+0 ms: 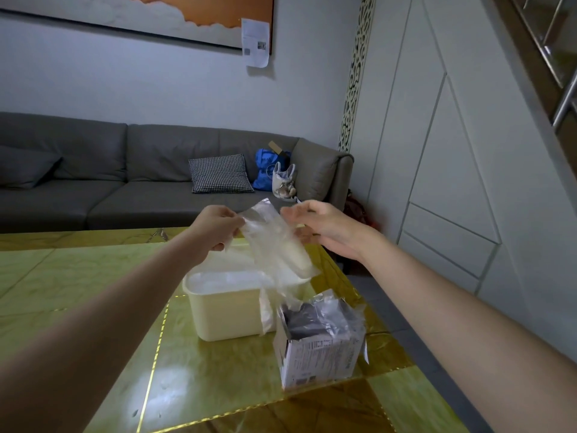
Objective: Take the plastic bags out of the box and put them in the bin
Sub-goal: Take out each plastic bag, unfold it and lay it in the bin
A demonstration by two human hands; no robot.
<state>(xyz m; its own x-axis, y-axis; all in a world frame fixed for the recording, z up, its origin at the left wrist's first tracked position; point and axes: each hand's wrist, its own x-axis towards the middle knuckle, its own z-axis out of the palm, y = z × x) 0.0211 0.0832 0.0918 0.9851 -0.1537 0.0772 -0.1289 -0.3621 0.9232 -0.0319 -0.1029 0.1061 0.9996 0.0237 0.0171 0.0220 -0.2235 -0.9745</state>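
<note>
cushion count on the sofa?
2. A checked cushion sits on the seat near the sofa's right end, beside a blue bag. A plain grey cushion lies at the left edge of view. More may be out of frame.

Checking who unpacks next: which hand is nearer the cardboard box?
Right. The right hand hangs above the cardboard box; the left hand, pinching the plastic bag, is above the bin.

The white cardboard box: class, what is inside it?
The white cardboard box holds crumpled clear plastic bags over something dark; what the dark thing is, and anything below it, is hidden.
</note>
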